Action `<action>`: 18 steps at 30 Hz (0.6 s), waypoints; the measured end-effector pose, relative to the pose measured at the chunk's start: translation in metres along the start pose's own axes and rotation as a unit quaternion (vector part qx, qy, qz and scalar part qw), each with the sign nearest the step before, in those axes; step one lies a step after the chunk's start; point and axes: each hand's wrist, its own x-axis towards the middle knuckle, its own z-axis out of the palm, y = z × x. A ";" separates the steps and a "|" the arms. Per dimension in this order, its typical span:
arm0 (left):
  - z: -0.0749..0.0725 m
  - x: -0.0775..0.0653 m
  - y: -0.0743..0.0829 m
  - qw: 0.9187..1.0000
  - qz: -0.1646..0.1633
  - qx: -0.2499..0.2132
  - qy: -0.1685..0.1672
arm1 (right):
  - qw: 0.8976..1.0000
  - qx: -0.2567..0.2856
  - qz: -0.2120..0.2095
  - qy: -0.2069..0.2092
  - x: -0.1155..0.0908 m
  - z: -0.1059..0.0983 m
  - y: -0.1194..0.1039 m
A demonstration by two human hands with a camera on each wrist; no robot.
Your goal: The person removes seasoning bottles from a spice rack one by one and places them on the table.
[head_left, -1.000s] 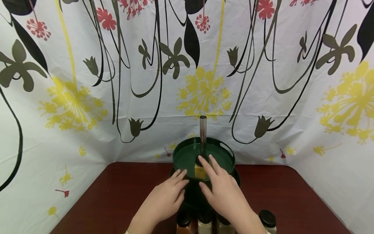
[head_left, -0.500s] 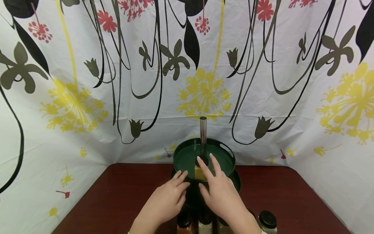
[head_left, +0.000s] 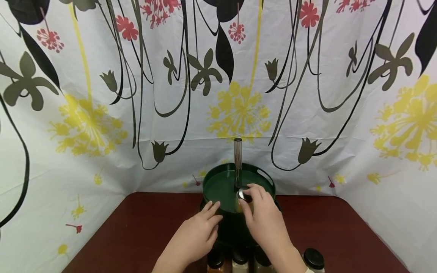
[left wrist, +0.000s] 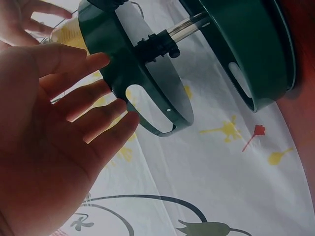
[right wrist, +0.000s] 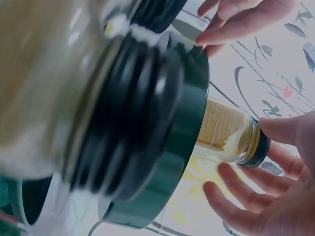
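A glass spice jar (right wrist: 224, 130) of yellow powder with a black lid stands on the upper tier of a green two-tier tray stand (head_left: 218, 191). My right hand (head_left: 268, 222) pinches the jar at its lid (right wrist: 261, 150), thumb on one side and fingers on the other. At the near left rim of that tier my left hand (head_left: 198, 233) has its fingers extended, the fingertips at the rim. In the left wrist view the left hand (left wrist: 74, 123) holds nothing. Part of the jar is hidden behind the right hand in the head view.
A chrome pole (head_left: 238, 161) rises from the upper tier's middle. The lower tier (left wrist: 261, 59) sits beneath it. Several black-lidded jars, including an orange-filled one (head_left: 216, 261) and one at the right (head_left: 313, 259), stand along the front of the dark red table (head_left: 143, 227). A patterned curtain (head_left: 153, 76) hangs behind.
My right hand's spread fingers have closed onto the jar's lid. The jar has shifted slightly right on the upper tier. My left hand has stayed nearly in place.
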 end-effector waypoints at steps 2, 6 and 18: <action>0.000 0.000 0.000 1.000 -0.001 0.000 0.000 | 1.000 -0.007 -0.006 0.021 0.001 -0.001 0.003; 0.000 -0.001 0.001 1.000 -0.010 -0.007 -0.006 | 1.000 -0.012 -0.002 0.018 0.001 -0.001 0.007; -0.002 -0.003 0.000 1.000 -0.007 -0.014 -0.005 | 0.996 0.050 0.064 -0.026 0.002 -0.006 0.010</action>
